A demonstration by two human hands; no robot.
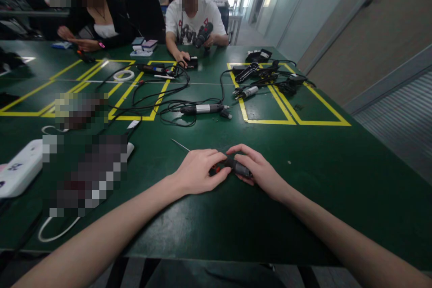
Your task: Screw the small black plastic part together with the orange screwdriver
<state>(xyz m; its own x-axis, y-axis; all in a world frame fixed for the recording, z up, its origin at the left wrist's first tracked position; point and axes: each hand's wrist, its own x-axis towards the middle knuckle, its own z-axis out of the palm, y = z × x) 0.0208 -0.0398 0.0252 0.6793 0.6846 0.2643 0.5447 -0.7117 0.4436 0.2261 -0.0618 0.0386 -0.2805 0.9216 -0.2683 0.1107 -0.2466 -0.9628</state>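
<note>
Both of my hands rest on the green table [303, 189] near its front edge, meeting on a small screwdriver [231, 166] with a black and red handle. My left hand [199, 171] has its fingers curled over the red end of the handle. A thin metal shaft [180, 145] sticks out to the upper left past that hand. My right hand [258, 168] wraps its fingers around the black end of the handle.
A corded silver-and-black tool [202, 109] lies beyond my hands among black cables [151, 99]. More tools and cables [266, 78] fill the yellow-taped box on the right. A white device [20, 168] sits at the left. Two people [192, 18] sit across the table.
</note>
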